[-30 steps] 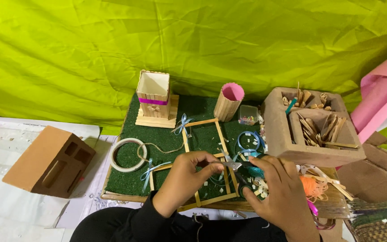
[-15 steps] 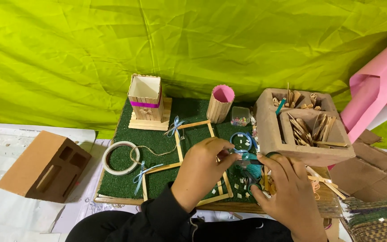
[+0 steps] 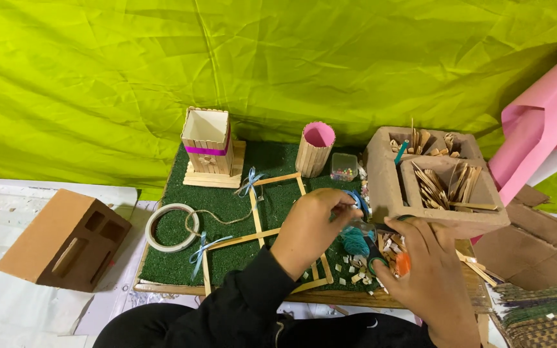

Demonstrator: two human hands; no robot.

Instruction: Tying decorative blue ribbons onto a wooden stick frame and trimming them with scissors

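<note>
Green turf-covered worktop [image 3: 227,212]: left hand [image 3: 311,225] fingers pinch a small clear piece, right hand [image 3: 420,270] grips teal-handled scissors [image 3: 372,248]; cutting step, next needs steady alignment.

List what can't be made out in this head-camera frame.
- What the left hand pinches: hidden by its curled fingers.
- The scissors in the right hand: blades covered by both hands.
- Contents of the small clear box: too small.
- The pink paper roll: cut off by the right edge.
- The stick frame: near corner behind the left sleeve.
</note>
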